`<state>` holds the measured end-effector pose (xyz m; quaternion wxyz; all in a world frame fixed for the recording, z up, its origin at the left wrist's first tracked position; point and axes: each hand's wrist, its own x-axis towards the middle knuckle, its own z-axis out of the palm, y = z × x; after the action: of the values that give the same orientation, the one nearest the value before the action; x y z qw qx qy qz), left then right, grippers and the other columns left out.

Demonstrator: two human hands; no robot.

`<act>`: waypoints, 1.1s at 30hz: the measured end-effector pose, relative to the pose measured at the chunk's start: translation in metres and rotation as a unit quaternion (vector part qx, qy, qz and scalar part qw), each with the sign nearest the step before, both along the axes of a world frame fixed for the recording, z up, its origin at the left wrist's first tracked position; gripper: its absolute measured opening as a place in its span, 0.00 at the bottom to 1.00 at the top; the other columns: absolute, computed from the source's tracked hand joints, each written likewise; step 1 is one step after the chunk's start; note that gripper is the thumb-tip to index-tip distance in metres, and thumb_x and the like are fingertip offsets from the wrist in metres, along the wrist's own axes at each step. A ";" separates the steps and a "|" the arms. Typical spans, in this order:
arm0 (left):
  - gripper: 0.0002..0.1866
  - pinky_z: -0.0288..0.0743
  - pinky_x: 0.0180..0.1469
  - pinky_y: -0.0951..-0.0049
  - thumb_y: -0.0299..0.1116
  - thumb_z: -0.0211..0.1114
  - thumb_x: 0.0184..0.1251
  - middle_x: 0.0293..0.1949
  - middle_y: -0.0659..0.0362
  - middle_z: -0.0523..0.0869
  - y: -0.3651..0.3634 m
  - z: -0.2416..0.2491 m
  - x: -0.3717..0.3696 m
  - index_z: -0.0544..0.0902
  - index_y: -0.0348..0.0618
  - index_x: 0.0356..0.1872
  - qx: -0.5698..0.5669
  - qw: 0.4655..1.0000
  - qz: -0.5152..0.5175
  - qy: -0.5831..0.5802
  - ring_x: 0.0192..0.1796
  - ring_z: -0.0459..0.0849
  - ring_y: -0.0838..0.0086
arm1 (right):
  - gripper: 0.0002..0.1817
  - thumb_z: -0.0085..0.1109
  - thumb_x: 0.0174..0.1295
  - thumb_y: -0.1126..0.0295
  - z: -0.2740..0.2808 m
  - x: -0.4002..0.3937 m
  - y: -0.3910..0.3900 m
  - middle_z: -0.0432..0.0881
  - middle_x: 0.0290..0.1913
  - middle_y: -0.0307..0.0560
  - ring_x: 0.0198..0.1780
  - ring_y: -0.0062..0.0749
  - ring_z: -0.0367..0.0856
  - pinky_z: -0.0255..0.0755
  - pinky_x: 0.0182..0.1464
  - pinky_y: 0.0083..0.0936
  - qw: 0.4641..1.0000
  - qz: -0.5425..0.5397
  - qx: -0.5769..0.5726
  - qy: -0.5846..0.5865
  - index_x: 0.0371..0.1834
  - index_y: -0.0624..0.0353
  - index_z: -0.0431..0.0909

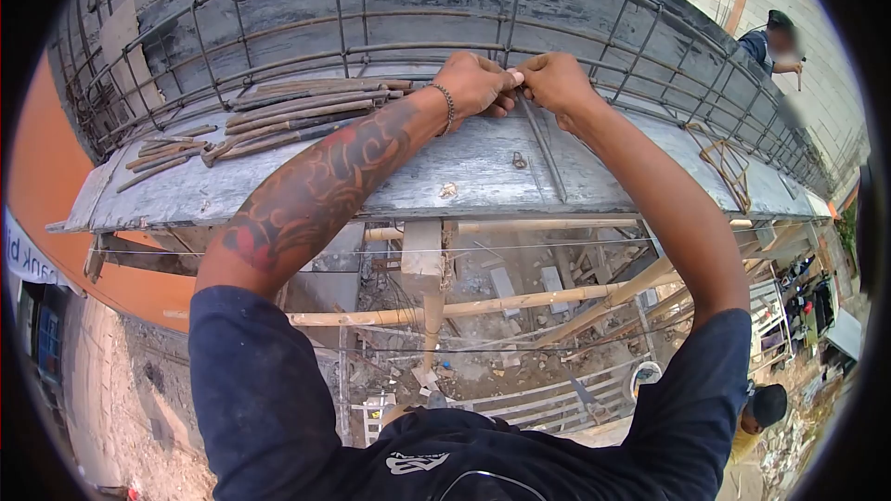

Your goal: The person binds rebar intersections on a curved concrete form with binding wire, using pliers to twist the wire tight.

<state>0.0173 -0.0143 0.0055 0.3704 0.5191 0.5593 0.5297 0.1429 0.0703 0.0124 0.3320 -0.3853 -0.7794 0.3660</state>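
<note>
Head view, direction read as a clock face about the centre. I have both hands at 1 o'clock: left hand [478, 82] and right hand [560, 85], nearly meeting beside the cage [338, 14]. Fingers of both are bent inward and bunched near the upper end of one rod [543, 150]. Contact is covered by the hands; I cannot tell whether either set is clamped on the rod, on the cage, or on something smaller between.

Rod position: over the board [464, 176], running from the hands toward 5 o'clock, lower end near the board's close edge. I cannot tell if that end touches the board.

Handling, my estimate: the rod looks like thin metal, so stiff, fairly light, not fragile. Smooth surface might turn in the fingers. I would take hold just below the upper end for fine control, or at mid-length to balance it. The cage I judge rigid and heavy, with rough bars; I would brace against it, not shift it.

Also on the board: a pile [311, 116] of bars at 10 o'clock, short bars [167, 153] past it near 9, bent hoops [724, 167] between 2 and 3. One person [754, 44] at 2 o'clock beyond the cage; a cap [768, 404] at 4, lower down.
</note>
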 end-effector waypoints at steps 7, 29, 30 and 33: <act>0.15 0.82 0.37 0.78 0.30 0.61 0.68 0.36 0.54 0.83 -0.008 0.008 -0.006 0.77 0.25 0.46 -0.041 0.999 -0.005 0.022 0.36 0.83 0.74 | 0.08 0.59 0.60 0.72 0.001 0.008 0.007 0.80 0.24 0.42 0.25 0.22 0.73 0.64 0.26 0.21 0.995 0.068 -0.069 0.036 0.35 0.66 0.84; 0.14 0.81 0.41 0.76 0.31 0.56 0.70 0.41 0.52 0.85 -0.015 0.021 -0.010 0.80 0.28 0.46 0.024 0.997 0.001 0.073 0.36 0.83 0.75 | 0.10 0.57 0.60 0.73 0.017 0.011 -0.013 0.77 0.23 0.41 0.22 0.23 0.68 0.61 0.24 0.25 0.996 0.067 -0.013 0.059 0.34 0.70 0.84; 0.14 0.81 0.40 0.76 0.32 0.56 0.70 0.40 0.52 0.85 -0.015 0.020 -0.010 0.80 0.27 0.45 0.027 0.997 0.005 0.075 0.35 0.83 0.75 | 0.10 0.57 0.60 0.73 0.015 0.011 -0.011 0.77 0.23 0.41 0.22 0.23 0.68 0.61 0.24 0.25 0.996 0.065 -0.012 0.058 0.34 0.70 0.84; 0.14 0.79 0.35 0.77 0.33 0.58 0.68 0.36 0.54 0.85 -0.015 0.018 -0.010 0.81 0.27 0.42 0.026 0.992 0.017 0.122 0.32 0.82 0.77 | 0.10 0.57 0.59 0.71 0.011 0.009 -0.004 0.78 0.23 0.43 0.22 0.24 0.68 0.61 0.22 0.27 0.996 0.069 -0.012 0.059 0.35 0.67 0.84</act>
<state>0.0071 -0.0291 0.0240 0.2766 0.5802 0.5949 0.4827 0.1517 0.0665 0.0236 0.3468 -0.3126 -0.7784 0.4196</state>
